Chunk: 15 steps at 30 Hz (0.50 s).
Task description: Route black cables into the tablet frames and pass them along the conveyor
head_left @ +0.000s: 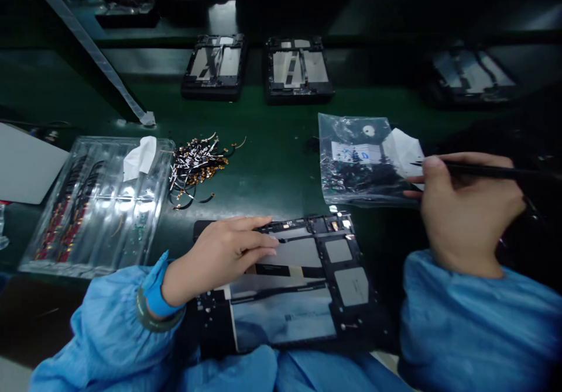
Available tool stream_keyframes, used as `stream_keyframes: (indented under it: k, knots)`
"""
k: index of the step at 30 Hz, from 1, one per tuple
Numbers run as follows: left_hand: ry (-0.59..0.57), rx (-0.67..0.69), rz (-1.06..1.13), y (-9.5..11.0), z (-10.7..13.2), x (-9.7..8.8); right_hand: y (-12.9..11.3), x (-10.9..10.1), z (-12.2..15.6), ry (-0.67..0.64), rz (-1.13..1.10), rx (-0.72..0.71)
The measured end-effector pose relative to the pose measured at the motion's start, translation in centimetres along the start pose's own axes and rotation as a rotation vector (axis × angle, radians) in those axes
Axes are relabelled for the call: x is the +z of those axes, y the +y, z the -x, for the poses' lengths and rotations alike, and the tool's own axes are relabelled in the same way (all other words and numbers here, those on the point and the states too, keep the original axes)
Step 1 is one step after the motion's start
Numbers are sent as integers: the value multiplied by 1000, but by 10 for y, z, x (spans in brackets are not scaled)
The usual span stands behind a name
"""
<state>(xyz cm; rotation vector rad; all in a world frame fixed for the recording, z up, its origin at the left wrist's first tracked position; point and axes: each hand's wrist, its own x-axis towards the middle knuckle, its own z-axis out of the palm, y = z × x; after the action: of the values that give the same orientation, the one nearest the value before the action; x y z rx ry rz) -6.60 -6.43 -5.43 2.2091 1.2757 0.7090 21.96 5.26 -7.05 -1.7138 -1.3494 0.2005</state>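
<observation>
An opened tablet (285, 319) lies in front of me, its inner boards, flat cables and silver battery panels exposed. My left hand (228, 251) rests on the tablet's upper left part with its fingers stretched out; what lies under the fingertips is hidden. On the right, my right hand (469, 210) grips black tweezers (492, 171), their tips pointing left. Those tips are over a white paper piece (403, 151) at the right side of a clear plastic bag (351, 175), which has a handwritten label and small dark parts in it.
Left of the tablet, a pile of short flex cables (197, 164) sits beside a clear plastic tray (118, 205) holding red and black parts. Tablet housings (213, 67), several in number, stand along the back. A slanted strip (88, 44) rises at the upper left.
</observation>
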Motion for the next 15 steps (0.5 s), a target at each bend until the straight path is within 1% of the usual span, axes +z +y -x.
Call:
stream_keyframes:
  k: [2, 4, 5, 9, 12, 15]
  knots:
    - [-13, -5, -5, -1, 0, 0, 13, 6, -16, -81, 153, 120]
    - [-22, -17, -11, -2, 0, 1, 17, 10, -24, -151, 214, 183]
    - [-24, -21, -14, -2, 0, 1, 17, 11, -26, -166, 219, 192]
    - [-32, -21, -48, -2, 0, 1, 12, 8, -23, -156, 223, 185]
    - [-32, -4, -89, -3, 0, -1, 11, 5, -20, -144, 200, 153]
    - [-16, 21, -102, -6, 0, -1, 12, 6, -22, -142, 179, 117]
